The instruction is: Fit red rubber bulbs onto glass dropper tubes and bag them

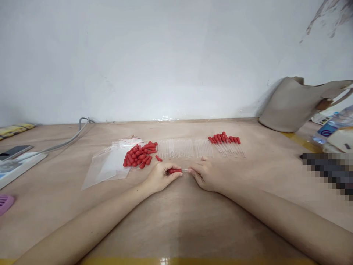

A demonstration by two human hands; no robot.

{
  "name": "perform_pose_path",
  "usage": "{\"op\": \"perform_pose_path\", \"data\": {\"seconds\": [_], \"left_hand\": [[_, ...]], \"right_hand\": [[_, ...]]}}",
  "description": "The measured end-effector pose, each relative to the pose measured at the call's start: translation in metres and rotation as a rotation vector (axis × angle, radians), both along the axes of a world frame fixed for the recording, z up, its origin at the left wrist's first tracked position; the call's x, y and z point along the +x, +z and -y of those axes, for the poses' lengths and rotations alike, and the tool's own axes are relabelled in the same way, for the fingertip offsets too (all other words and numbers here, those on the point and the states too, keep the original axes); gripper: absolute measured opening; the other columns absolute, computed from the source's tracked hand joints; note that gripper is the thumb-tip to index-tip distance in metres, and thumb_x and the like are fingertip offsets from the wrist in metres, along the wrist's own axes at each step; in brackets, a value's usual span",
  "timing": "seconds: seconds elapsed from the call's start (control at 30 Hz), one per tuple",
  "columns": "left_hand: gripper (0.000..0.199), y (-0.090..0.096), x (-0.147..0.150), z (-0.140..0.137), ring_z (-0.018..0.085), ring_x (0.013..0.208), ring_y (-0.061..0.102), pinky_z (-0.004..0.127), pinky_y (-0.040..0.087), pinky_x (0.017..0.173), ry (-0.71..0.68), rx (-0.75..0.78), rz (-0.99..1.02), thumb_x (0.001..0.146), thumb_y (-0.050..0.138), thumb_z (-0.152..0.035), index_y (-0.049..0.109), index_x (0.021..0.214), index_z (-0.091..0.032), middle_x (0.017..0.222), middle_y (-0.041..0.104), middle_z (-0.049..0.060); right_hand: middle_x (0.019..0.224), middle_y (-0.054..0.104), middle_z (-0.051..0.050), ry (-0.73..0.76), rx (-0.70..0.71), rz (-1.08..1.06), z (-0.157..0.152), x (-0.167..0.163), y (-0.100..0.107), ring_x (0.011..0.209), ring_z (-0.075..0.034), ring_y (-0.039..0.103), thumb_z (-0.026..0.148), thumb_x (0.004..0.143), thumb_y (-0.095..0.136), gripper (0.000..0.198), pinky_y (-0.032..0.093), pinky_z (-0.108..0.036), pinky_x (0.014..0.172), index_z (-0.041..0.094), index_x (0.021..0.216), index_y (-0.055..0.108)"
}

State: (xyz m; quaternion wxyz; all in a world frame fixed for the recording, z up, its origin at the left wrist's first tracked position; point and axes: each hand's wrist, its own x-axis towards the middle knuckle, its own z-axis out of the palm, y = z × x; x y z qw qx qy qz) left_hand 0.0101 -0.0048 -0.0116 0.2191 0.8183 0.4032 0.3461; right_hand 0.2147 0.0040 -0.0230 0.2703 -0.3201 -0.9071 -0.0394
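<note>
Between the fingers of my left hand [162, 176] is a red rubber dropper bulb [175, 170], lying level. My right hand [205, 174] pinches a thin clear glass tube [185, 170] whose end meets the bulb's mouth; how deep it sits inside, I cannot tell. Beyond my left hand, a pile of red bulbs [139, 154] rests partly on a clear plastic bag [107, 167], with one loose bulb [158, 158] nearby. Clear tubes [182, 148] lie side by side in the middle. Behind my right hand lie several droppers [224, 139], red bulbs fitted on tubes.
A beige bag [289, 105] leans at the back right by a plastic bottle [333, 125]. To the left are a phone [15, 151], a white power strip [30, 165] with a grey cable [66, 141], and a purple object [5, 203]. A white wall [165, 62] stands behind the table.
</note>
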Motion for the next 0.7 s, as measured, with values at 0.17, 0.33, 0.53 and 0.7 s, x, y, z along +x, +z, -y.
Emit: {"op": "perform_pose_path", "data": {"seconds": [0.17, 0.33, 0.53, 0.7], "left_hand": [[0.015, -0.001, 0.000, -0.002, 0.015, 0.069, 0.062, 0.025, 0.048, 0.063, 0.020, 0.064, -0.023, 0.076, 0.062, -0.027, 0.066, 0.085, -0.015, 0.078, 0.069, 0.004], [0.012, 0.004, 0.003, -0.003, 0.013, 0.065, 0.059, 0.024, 0.046, 0.060, 0.025, 0.138, -0.120, 0.079, 0.058, -0.025, 0.065, 0.083, -0.016, 0.075, 0.065, 0.003], [0.035, 0.000, 0.002, -0.006, 0.008, 0.051, 0.049, 0.021, 0.044, 0.053, 0.101, 0.079, -0.088, 0.077, 0.058, -0.024, 0.051, 0.111, -0.015, 0.076, 0.056, -0.001], [0.021, -0.001, 0.002, -0.006, 0.009, 0.056, 0.050, 0.023, 0.044, 0.056, 0.047, 0.085, -0.146, 0.080, 0.053, -0.023, 0.058, 0.100, -0.016, 0.073, 0.055, 0.000]], "right_hand": [[0.062, 0.057, -0.001, -0.045, -0.123, 0.046, 0.000, -0.002, 0.006, 0.056, -0.012, 0.047, 0.025, 0.091, 0.032, 0.032, 0.028, -0.028, 0.065, 0.017, 0.067, 0.050], [0.075, 0.061, -0.004, -0.088, -0.151, 0.169, 0.003, 0.003, 0.024, 0.063, -0.014, 0.052, 0.022, 0.090, 0.034, 0.023, 0.029, -0.029, 0.068, 0.017, 0.075, 0.051], [0.078, 0.065, -0.005, -0.247, -0.250, 0.078, -0.015, 0.028, 0.037, 0.070, -0.016, 0.057, 0.022, 0.087, 0.038, 0.021, 0.034, -0.027, 0.066, 0.018, 0.080, 0.058], [0.078, 0.065, -0.009, -0.906, -0.253, -0.198, -0.049, 0.070, 0.042, 0.072, -0.022, 0.059, 0.037, 0.084, 0.040, 0.030, 0.033, -0.028, 0.057, 0.017, 0.082, 0.063]]}}
